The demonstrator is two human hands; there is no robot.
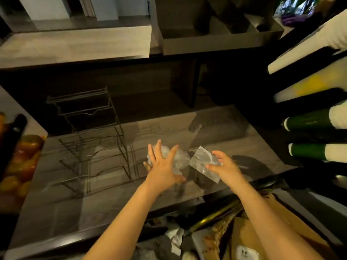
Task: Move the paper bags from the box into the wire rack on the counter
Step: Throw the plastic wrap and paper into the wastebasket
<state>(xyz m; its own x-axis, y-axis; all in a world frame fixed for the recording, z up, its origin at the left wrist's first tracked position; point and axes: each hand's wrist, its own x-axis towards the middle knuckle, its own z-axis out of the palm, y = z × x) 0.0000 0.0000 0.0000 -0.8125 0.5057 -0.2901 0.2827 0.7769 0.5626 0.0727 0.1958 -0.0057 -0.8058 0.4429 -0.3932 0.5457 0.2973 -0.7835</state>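
Box [249, 239] of brown cardboard fills the lower right corner of the frame, its flaps open below the counter's dark front edge. Crumpled scraps and a brass-coloured rod lie beside it, and no single paper bag can be made out inside.

Above it, both forearms reach up over the grey counter [56, 203]. The left hand [161, 166], just right of centre, has its fingers straight and spread, pressing on a crumpled pale bundle [180, 158]. The right hand [227, 167] pinches a flat pale packet [202, 162] between thumb and curled fingers, and the packet's near corner touches the bundle. Whether either is a paper bag is too blurred to tell.

Left of the hands, near the left hand but apart from it, the wire rack [93, 147] stands upright on the counter.

Orange and red round shapes [26, 152] sit at the left edge, and dark green bottles [309, 121] with white labels lie at the right edge. A pale shelf [75, 44] crosses the upper left.
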